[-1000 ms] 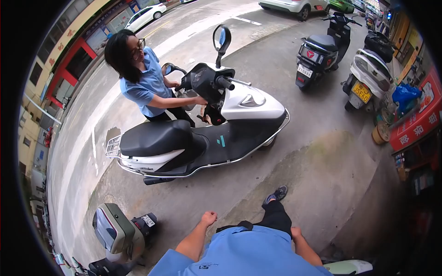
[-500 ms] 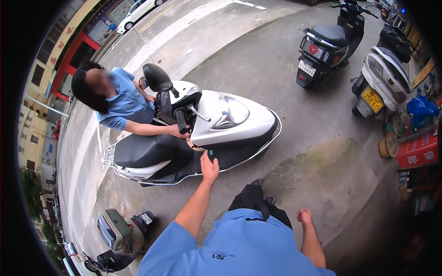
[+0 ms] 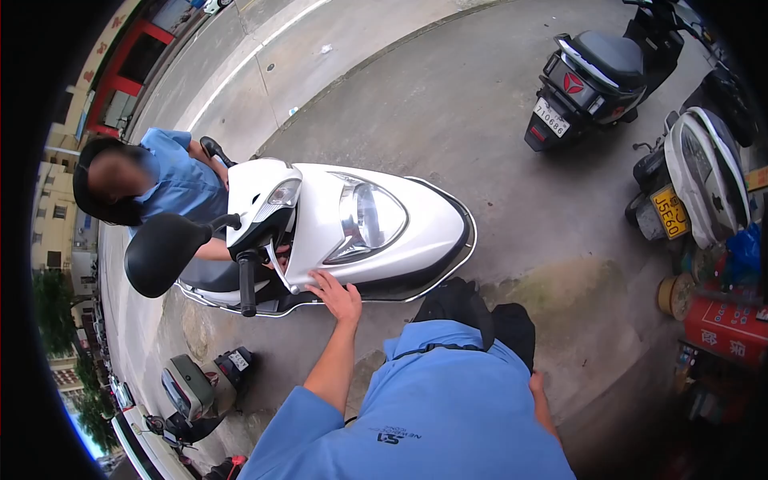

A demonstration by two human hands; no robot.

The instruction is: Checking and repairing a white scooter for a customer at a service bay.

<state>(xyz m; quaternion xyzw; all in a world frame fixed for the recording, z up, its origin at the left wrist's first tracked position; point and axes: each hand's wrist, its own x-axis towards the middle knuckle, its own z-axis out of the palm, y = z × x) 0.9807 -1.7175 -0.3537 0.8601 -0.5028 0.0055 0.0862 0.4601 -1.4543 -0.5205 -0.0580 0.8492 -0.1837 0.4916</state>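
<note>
In front of me stands a white scooter [image 3: 436, 224] with a black seat and a clear headlight [image 3: 370, 216]. My left hand [image 3: 339, 298] is open, its fingers spread against the lower edge of the white front panel. Just left of those fingers is the rounded tip of the brake lever [image 3: 294, 288], beside the black handlebar grip [image 3: 248, 288]. The black mirror [image 3: 166, 254] sticks out past it. My right hand [image 3: 538, 379] hangs by my right side, and its fingers are mostly hidden.
Across the scooter a person in a blue shirt [image 3: 182, 180] bends toward it, one hand behind the handlebar. A black scooter [image 3: 588, 88] and a white scooter [image 3: 704, 172] are parked at the right, near a red box [image 3: 728, 328]. Another scooter [image 3: 200, 388] stands at lower left.
The scooter's handlebar has turned, swinging its mirror and grip toward my left. My left hand has come from beside the scooter onto its front panel. My right hand has lowered beside my body.
</note>
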